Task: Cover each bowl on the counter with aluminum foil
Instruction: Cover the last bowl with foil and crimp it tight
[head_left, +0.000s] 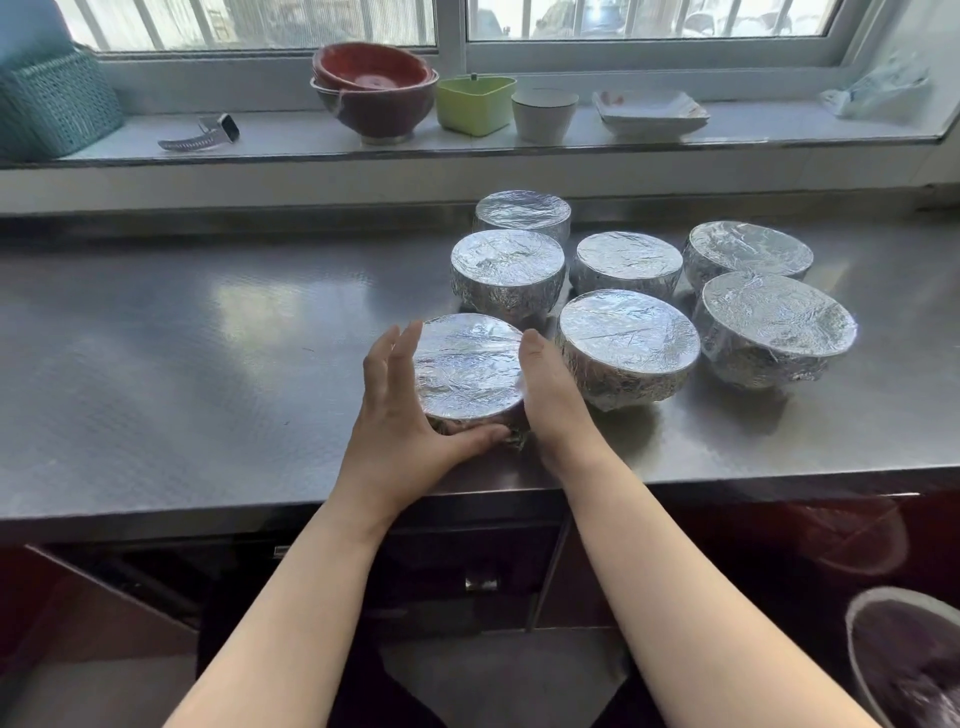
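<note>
Both hands cup the nearest foil-covered bowl (467, 371), which sits near the front edge of the steel surface (182, 338). The left hand (400, 415) forms a wide, loose grip: its fingers stand spread along the bowl's left side and its thumb presses the crumpled foil low on the near wall. The right hand (550, 400) lies edge-on against the bowl's right side, fingers together and curved around the wall; how firmly this grip closes cannot be told, since the fingertips are hidden behind the bowl.

Six more foil-wrapped bowls stand on the surface beyond and to the right. The closest is just beside the right hand (628, 345); another sits further right (776, 327). Behind them are one at the left (508, 270), one in the middle (627, 262), one at the right (748, 252), and the farthest at the back (522, 213). All have smooth foil tops with foil crimped down their sides.

On the windowsill (311, 140) behind are a stack of red bowls (374, 93), a green container (475, 104), a white cup (544, 114), a stack of white square plates (649, 111), a teal woven basket (52, 104) and a small metal tool (208, 132).
</note>
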